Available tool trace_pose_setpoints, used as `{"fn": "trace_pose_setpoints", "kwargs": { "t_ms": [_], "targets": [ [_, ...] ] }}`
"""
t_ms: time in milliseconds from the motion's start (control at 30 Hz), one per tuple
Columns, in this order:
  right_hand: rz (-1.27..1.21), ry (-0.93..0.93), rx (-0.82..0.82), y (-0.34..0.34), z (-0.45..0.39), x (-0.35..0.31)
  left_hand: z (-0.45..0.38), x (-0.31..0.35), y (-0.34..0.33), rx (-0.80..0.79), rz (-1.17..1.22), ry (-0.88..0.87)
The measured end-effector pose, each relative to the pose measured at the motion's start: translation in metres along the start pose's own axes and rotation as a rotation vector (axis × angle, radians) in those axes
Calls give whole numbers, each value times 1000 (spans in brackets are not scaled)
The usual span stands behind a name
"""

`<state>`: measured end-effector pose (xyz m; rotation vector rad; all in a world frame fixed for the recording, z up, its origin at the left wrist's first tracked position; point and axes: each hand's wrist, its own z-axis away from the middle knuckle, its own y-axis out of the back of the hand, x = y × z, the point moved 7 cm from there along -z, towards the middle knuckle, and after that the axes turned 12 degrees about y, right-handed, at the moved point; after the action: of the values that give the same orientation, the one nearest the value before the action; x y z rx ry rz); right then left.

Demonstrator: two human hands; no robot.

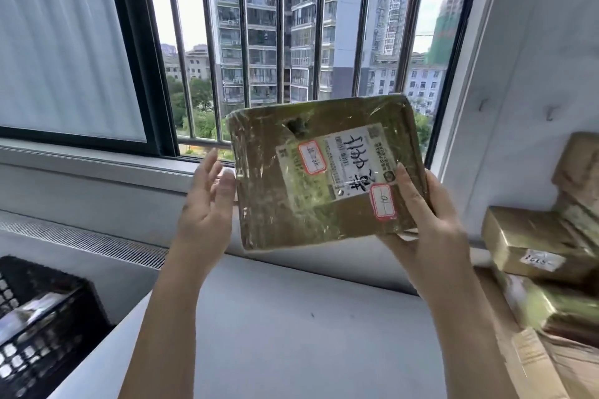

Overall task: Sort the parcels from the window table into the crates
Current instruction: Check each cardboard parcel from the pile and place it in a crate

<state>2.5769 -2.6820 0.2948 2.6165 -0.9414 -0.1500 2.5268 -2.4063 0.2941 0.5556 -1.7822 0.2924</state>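
In front of the barred window point(291, 42), raised above the pale grey table point(308, 334), is a flat brown cardboard parcel wrapped in clear shiny tape point(324, 172), tilted with its face toward the camera. It bears a white shipping label with black handwriting point(340, 165) and two small red-bordered stickers point(382, 202). The right hand point(431, 227) grips the parcel's lower right corner, thumb laid across the face beside one sticker and the other fingers hidden behind. The left hand point(204, 207) is just beside the parcel's left edge, fingers straight and spread, holding nothing; whether a fingertip touches the edge is unclear. At the right edge of the table lies a pile of brown taped parcels point(544, 269), blurred. Low at the left stands a black plastic lattice crate point(39, 334) with something pale inside.
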Motion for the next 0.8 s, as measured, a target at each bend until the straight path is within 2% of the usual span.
{"fn": "trace_pose_setpoints", "kwargs": {
  "t_ms": [100,200,333,400,433,500,600,733,800],
  "targets": [
    [86,-89,131,4,-2,0,20,-1,-27,-161,-32,50],
    [71,-116,126,0,-5,0,23,2,-40,-101,-13,-31],
    [-376,-176,-64,-12,-1,10,7,0,-29,-32,108,-118],
    [-659,-315,-78,-12,4,14,2,3,-21,-17,120,-155],
    [-724,-396,-35,-10,6,20,0,7,-18,-14,120,-177],
    [-712,-498,81,-5,8,35,-1,15,-15,-33,162,-233],
    [-632,-561,151,-1,6,47,-2,26,-21,-119,229,-288],
    [-441,-597,60,5,10,57,-1,35,-24,-174,203,-351],
    [-519,-633,-6,1,15,62,1,41,-27,-217,190,-390]
  ]
}}
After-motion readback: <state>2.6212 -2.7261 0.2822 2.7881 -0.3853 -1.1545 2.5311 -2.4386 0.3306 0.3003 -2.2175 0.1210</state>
